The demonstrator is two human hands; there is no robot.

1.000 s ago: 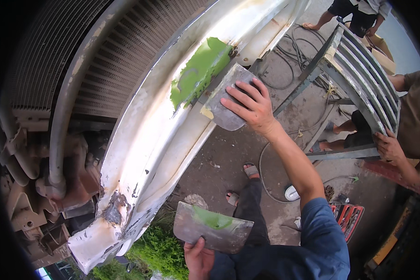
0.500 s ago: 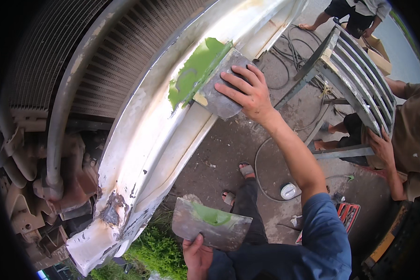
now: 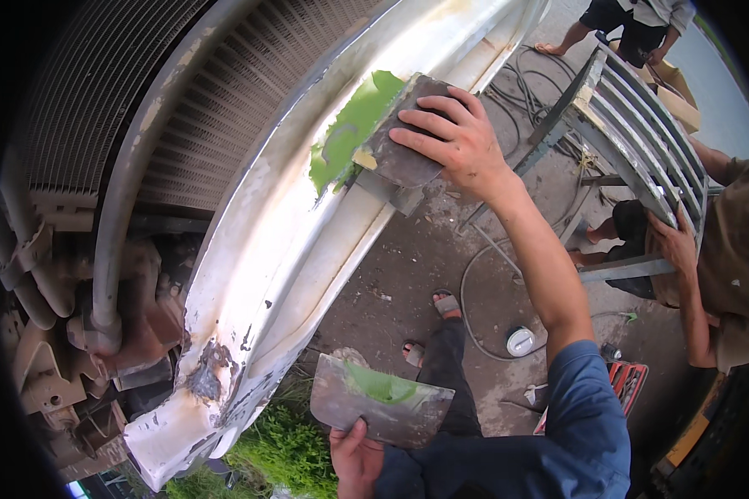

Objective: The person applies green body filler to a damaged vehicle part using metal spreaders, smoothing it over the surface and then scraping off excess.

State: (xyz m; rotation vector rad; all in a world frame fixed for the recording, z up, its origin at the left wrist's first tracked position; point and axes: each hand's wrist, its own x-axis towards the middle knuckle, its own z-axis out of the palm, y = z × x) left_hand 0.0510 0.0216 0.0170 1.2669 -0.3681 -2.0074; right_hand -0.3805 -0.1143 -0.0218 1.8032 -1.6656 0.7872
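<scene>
Both hands are occupied: at the lower middle, a first plate [image 3: 408, 422], flat and grey, is pinched in the partly closed left hand [image 3: 358, 457], thumb on its face, with green paste [image 3: 379, 385] carried along its upper edge; farther right and higher, a second plate [image 3: 414, 166] is held under the spread, slightly bent fingers of the right hand [image 3: 470, 148], whose thumb is hidden. From the left, a finned panel [image 3: 216, 116] and a bent pipe [image 3: 123, 179] are seen beside a white curved beam [image 3: 233, 266], by which the middle of the view is crossed. On the upper part of this beam a green patch [image 3: 362, 112] is located, and the second plate is set along its right border; whether contact is made along the whole edge cannot be fully judged. The work is judged to be partly done: a broad area is coated, but a greyish spot and ragged margins are left. A chipped area [image 3: 208, 376] at the lower-left end is uncoated. The beam's long axis is directed from lower left to upper right, bowed toward the upper left; the patch is elongated likewise. At far right, a slatted metal frame [image 3: 641, 125] is gripped by a co-worker's hand [image 3: 674, 241].
</scene>
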